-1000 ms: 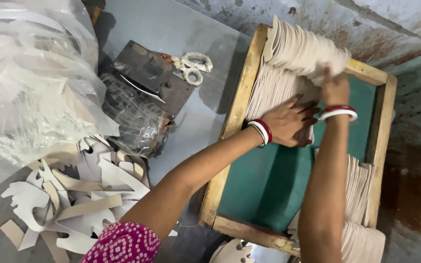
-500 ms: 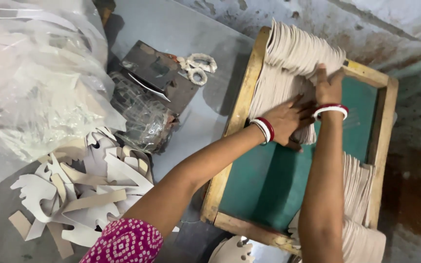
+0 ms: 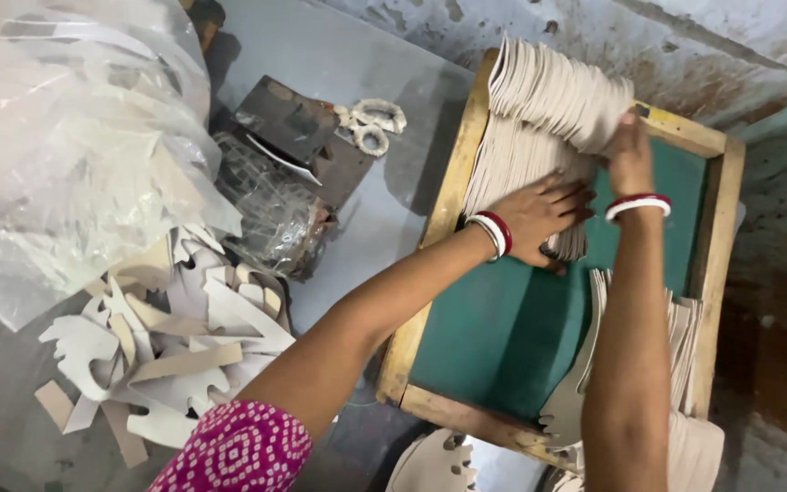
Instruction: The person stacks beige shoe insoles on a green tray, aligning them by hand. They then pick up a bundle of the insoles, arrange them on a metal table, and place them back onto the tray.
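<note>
Both hands on a fanned stack of pale card cutouts [image 3: 539, 128] at upper centre-right of the frame, standing on edge inside a wooden frame tray [image 3: 444, 219] with a green bottom. Left hand [image 3: 539, 214] lies flat against the lower part of the stack, fingers spread and pressing, not clenched. Right hand [image 3: 628, 159] grips the stack's right end from above, fingers closed around the sheet edges. Red and white bangles on both wrists.

Edges and room: stack hugs the tray's left rail and top left corner; green floor below the hands is open down to the bottom rail. A second row of cutouts [image 3: 676, 337] leans along the right rail, partly hidden by the right forearm. Right of the tray a worn wall, close by.

Left of the tray, grey worktop [image 3: 357, 64]: scissors [image 3: 371, 123] with wrapped handles just beside a dark box-like block [image 3: 298, 132]; crumpled clear wrapping [image 3: 270, 214] below it. Big clear plastic bag [image 3: 56, 137] fills upper left. Loose shaped offcuts [image 3: 157, 346] piled lower left.
</note>
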